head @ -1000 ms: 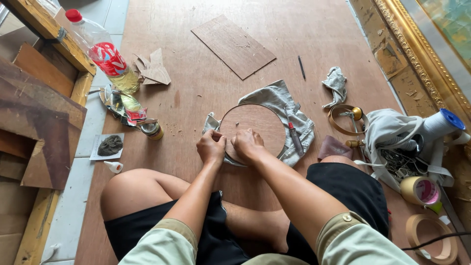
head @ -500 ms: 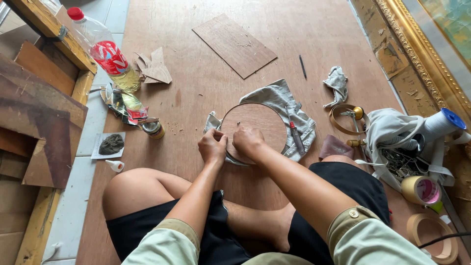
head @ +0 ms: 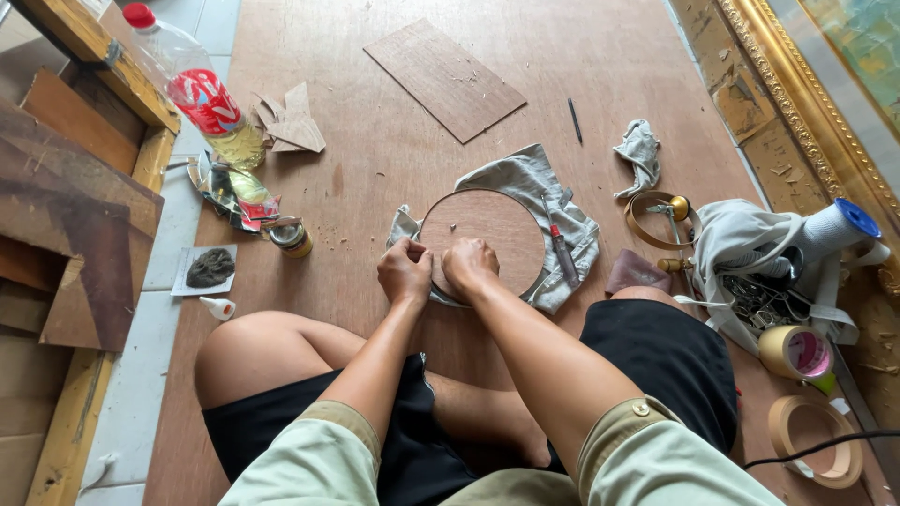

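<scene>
A round brown wooden disc [head: 492, 234] lies on a grey cloth [head: 539, 183] spread on the plywood floor [head: 375, 178]. My left hand [head: 404, 271] and my right hand [head: 469, 264] sit side by side at the disc's near edge, fingers curled and pinching the rim. What lies under the fingertips is hidden. A red-handled tool [head: 560, 248] rests on the cloth just right of the disc. My bare knees flank the work.
A plastic bottle with yellow liquid [head: 197, 94], crumpled wrappers [head: 230, 192] and a small tin [head: 292, 238] lie left. A plywood panel [head: 444, 79] and a pencil [head: 574, 120] lie ahead. A bag [head: 750, 253], tape rolls [head: 797, 351] and a gilt frame [head: 797, 112] crowd the right.
Both hands stay pressed at the disc's near edge with only slight finger movement. The view has shifted a little; nothing else moved.
</scene>
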